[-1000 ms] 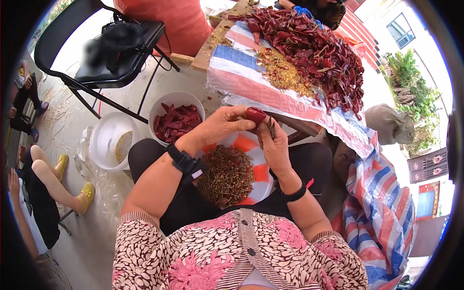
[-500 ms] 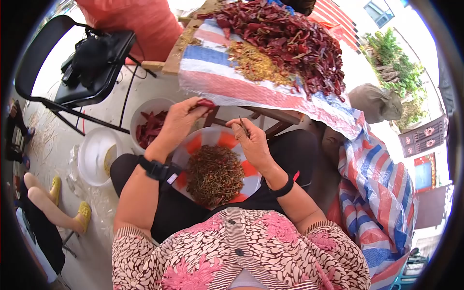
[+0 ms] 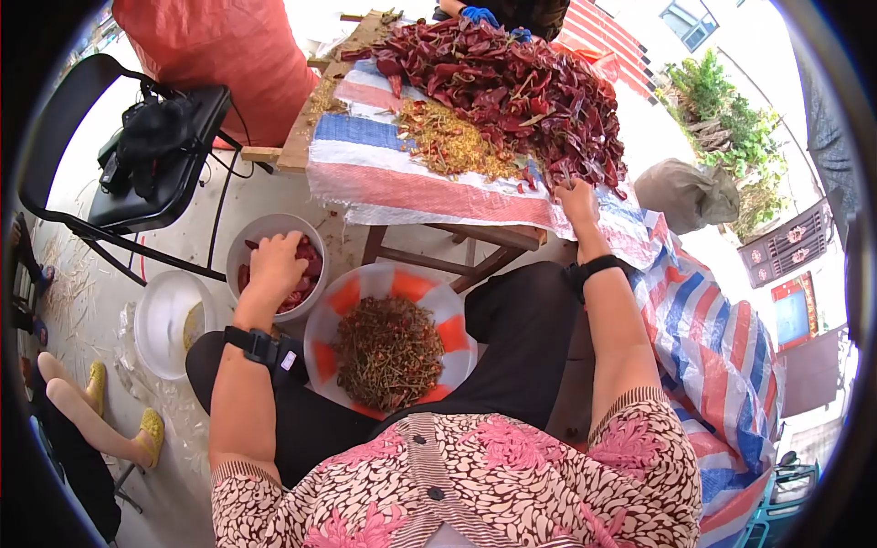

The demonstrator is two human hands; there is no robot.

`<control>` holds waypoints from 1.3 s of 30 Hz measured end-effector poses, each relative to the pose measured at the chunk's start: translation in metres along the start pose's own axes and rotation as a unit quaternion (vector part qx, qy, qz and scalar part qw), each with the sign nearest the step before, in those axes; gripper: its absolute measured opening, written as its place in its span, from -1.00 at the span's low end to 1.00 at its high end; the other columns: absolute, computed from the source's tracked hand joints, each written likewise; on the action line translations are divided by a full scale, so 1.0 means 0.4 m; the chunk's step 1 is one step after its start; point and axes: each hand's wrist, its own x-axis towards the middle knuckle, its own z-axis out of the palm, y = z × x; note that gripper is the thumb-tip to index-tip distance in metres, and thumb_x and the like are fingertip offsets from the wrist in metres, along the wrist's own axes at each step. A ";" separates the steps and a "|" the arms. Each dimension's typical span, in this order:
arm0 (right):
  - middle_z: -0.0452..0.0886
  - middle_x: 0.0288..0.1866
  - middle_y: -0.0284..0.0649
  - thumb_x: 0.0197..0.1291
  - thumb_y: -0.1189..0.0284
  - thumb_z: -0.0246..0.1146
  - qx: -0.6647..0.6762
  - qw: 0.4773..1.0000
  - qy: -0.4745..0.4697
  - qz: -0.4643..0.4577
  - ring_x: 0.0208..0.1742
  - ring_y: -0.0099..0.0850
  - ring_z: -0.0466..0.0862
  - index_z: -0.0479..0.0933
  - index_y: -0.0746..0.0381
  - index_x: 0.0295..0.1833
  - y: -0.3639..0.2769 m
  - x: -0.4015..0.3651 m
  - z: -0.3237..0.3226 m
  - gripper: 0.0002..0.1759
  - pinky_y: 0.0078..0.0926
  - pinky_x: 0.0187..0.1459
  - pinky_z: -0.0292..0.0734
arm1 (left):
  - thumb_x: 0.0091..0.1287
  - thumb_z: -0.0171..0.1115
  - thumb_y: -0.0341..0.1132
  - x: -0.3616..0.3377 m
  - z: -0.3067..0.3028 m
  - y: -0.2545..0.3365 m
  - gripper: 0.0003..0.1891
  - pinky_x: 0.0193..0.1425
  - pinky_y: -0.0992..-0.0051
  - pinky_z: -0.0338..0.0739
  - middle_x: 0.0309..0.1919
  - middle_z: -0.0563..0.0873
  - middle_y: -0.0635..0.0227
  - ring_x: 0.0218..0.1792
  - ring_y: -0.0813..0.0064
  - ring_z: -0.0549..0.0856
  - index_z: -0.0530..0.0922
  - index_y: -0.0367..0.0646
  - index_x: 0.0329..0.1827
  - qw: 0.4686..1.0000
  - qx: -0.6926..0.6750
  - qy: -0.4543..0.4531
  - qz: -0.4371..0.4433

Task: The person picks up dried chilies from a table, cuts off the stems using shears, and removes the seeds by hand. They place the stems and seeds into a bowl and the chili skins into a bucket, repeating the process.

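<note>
My left hand (image 3: 274,265) is inside the mouth of a white bucket (image 3: 317,294), fingers spread over dried red chilies (image 3: 300,300). At the near edge of a large heap of dried red chilies (image 3: 512,78), the fingers of my right hand (image 3: 577,199) pinch together on a chili, which they partly hide. Between my legs stands an orange-and-white basin (image 3: 322,354) holding a pile of dry chili stems (image 3: 388,352).
A striped woven sheet (image 3: 411,196) covers the wooden table (image 3: 297,151). Yellow seeds (image 3: 457,142) lie beside the heap. At left are a white tub (image 3: 151,324), a black chair (image 3: 137,205) and another person's legs (image 3: 100,420). A blue-gloved hand (image 3: 479,15) shows behind the table.
My left hand has moved left and down from above the basin into the bucket, releasing its chili. My right hand has gone up and right to the heap; its thin dark piece no longer shows.
</note>
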 end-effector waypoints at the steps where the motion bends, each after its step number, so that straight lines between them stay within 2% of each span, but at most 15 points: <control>1: 0.71 -0.24 -0.07 -0.02 0.13 0.33 -0.004 1.000 -0.026 0.002 -0.16 -0.14 0.71 0.68 0.17 -0.21 0.001 0.011 0.006 -0.64 -0.24 -0.09 0.54 | 0.13 0.29 -0.23 0.005 0.000 0.003 -0.64 0.04 0.08 0.50 -0.11 0.65 0.05 -0.08 0.01 0.63 0.58 -0.11 -0.01 0.999 -0.016 -0.040 0.004; 3: 0.71 -0.23 -0.04 -0.03 0.09 0.31 -0.013 0.997 -0.079 0.006 -0.13 -0.09 0.70 0.68 0.15 -0.22 0.006 0.027 0.021 -0.62 -0.19 -0.07 0.53 | 0.13 0.29 -0.22 0.013 0.001 0.007 -0.63 0.04 0.09 0.51 -0.11 0.65 0.05 -0.06 0.01 0.63 0.58 -0.12 0.00 0.991 -0.047 -0.121 0.013; 7: 0.70 -0.21 0.00 -0.02 0.07 0.29 -0.009 1.000 -0.011 0.018 -0.07 -0.04 0.67 0.68 0.13 -0.22 -0.014 0.006 0.015 -0.62 -0.11 -0.06 0.51 | 0.16 0.25 -0.24 0.017 -0.002 0.022 -0.67 0.02 0.12 0.54 -0.14 0.67 0.05 -0.03 0.03 0.64 0.59 -0.16 -0.03 0.986 -0.076 -0.143 0.030; 8: 0.69 -0.18 0.02 0.02 0.14 0.29 -0.026 0.999 0.002 0.034 -0.08 -0.12 0.69 0.67 0.20 -0.19 -0.013 0.007 0.011 -0.63 -0.16 -0.09 0.52 | 0.16 0.25 -0.24 0.018 0.001 0.023 -0.68 0.03 0.12 0.54 -0.14 0.68 0.04 -0.04 0.04 0.64 0.59 -0.16 -0.04 0.986 -0.074 -0.143 0.031; 11: 0.70 -0.17 0.00 0.08 0.22 0.27 0.134 0.991 0.022 -0.012 -0.13 -0.20 0.70 0.65 0.30 -0.18 0.046 0.031 0.014 -0.64 -0.25 -0.07 0.53 | 0.17 0.24 -0.25 0.023 0.004 0.029 -0.68 0.03 0.13 0.54 -0.15 0.69 0.03 -0.05 0.04 0.66 0.60 -0.15 -0.04 0.986 -0.073 -0.145 0.031; 12: 0.70 -0.31 -0.15 0.15 0.30 0.26 0.223 0.968 0.079 -0.084 -0.42 -0.34 0.64 0.62 0.30 -0.22 0.067 0.032 0.038 -0.73 -0.35 -0.34 0.53 | 0.17 0.24 -0.25 0.025 -0.001 0.034 -0.68 0.04 0.14 0.54 -0.15 0.70 0.02 -0.05 0.03 0.66 0.61 -0.15 -0.03 0.986 -0.072 -0.148 0.030; 13: 0.65 -0.39 -0.21 0.16 0.30 0.25 0.345 0.938 0.019 -0.022 -0.50 -0.39 0.57 0.60 0.25 -0.25 0.068 0.026 0.031 -0.78 -0.38 -0.43 0.46 | 0.17 0.24 -0.25 0.025 -0.005 0.040 -0.68 0.04 0.14 0.55 -0.15 0.70 0.02 -0.05 0.03 0.66 0.61 -0.15 -0.03 0.985 -0.072 -0.151 0.029; 15: 0.57 -0.54 -0.32 0.19 0.31 0.23 0.562 0.815 -0.103 0.101 -0.65 -0.50 0.43 0.56 0.15 -0.30 0.057 0.001 -0.008 -0.86 -0.45 -0.61 0.33 | 0.17 0.24 -0.27 0.021 -0.013 0.053 -0.67 0.04 0.17 0.55 -0.14 0.70 -0.01 -0.05 0.03 0.67 0.62 -0.16 -0.01 0.981 -0.122 -0.141 0.045; 18: 0.48 -0.58 -0.41 0.22 0.37 0.23 0.701 0.680 -0.150 0.157 -0.73 -0.61 0.25 0.50 0.07 -0.37 0.012 -0.031 -0.051 -0.89 -0.60 -0.69 0.10 | 0.20 0.23 -0.30 0.029 -0.017 0.070 -0.67 0.02 0.26 0.55 -0.16 0.71 0.00 -0.09 0.11 0.69 0.63 -0.19 0.02 0.958 -0.226 -0.152 0.087; 22: 0.53 -0.54 -0.40 0.23 0.40 0.23 0.756 0.587 -0.262 0.119 -0.74 -0.60 0.25 0.50 0.09 -0.36 -0.059 -0.095 -0.093 -0.90 -0.61 -0.69 0.10 | 0.28 0.21 -0.28 0.035 -0.059 0.129 -0.66 -0.02 0.42 0.54 -0.18 0.73 0.14 -0.15 0.34 0.70 0.59 -0.26 0.07 0.894 -0.383 -0.213 0.098; 26: 0.52 -0.55 -0.41 0.25 0.40 0.24 0.738 0.591 -0.307 0.106 -0.76 -0.64 0.23 0.52 0.14 -0.31 -0.214 -0.267 -0.088 -0.91 -0.65 -0.72 0.08 | 0.45 0.10 -0.17 0.035 -0.070 0.193 -0.57 0.10 0.49 0.51 -0.04 0.68 0.26 -0.06 0.51 0.63 0.46 -0.29 0.25 0.792 -0.548 -0.260 0.069; 29: 0.47 -0.54 -0.43 0.26 0.40 0.26 0.728 0.580 -0.349 0.108 -0.75 -0.66 0.26 0.51 0.15 -0.20 -0.312 -0.409 -0.046 -0.91 -0.67 -0.72 0.12 | 0.46 0.10 -0.12 0.033 -0.050 0.232 -0.56 0.11 0.50 0.50 -0.06 0.68 0.29 -0.06 0.52 0.63 0.48 -0.26 0.24 0.740 -0.631 -0.222 0.071; 33: 0.47 -0.55 -0.45 0.28 0.43 0.26 0.704 0.624 -0.330 0.078 -0.72 -0.71 0.30 0.51 0.18 -0.12 -0.413 -0.554 0.007 -0.89 -0.70 -0.72 0.13 | 0.47 0.12 -0.13 0.044 -0.025 0.250 -0.59 0.11 0.53 0.49 -0.05 0.68 0.37 -0.04 0.55 0.62 0.51 -0.23 0.21 0.684 -0.697 -0.202 0.078; 37: 0.48 -0.47 -0.49 0.29 0.40 0.27 0.662 0.648 -0.374 0.024 -0.70 -0.77 0.24 0.51 0.21 -0.08 -0.422 -0.586 0.028 -0.84 -0.72 -0.69 0.09 | 0.45 0.16 -0.23 0.051 -0.012 0.246 -0.71 0.05 0.57 0.50 -0.09 0.68 0.43 -0.11 0.64 0.60 0.56 -0.24 0.08 0.647 -0.742 -0.170 0.039; 39: 0.48 -0.36 -0.47 0.28 0.38 0.30 0.637 0.692 -0.339 -0.020 -0.50 -0.76 0.36 0.51 0.26 -0.07 -0.416 -0.573 0.024 -0.78 -0.77 -0.52 0.27 | 0.44 0.17 -0.24 0.054 -0.004 0.240 -0.74 0.02 0.56 0.52 -0.13 0.68 0.43 -0.17 0.65 0.59 0.57 -0.24 0.03 0.631 -0.758 -0.156 0.045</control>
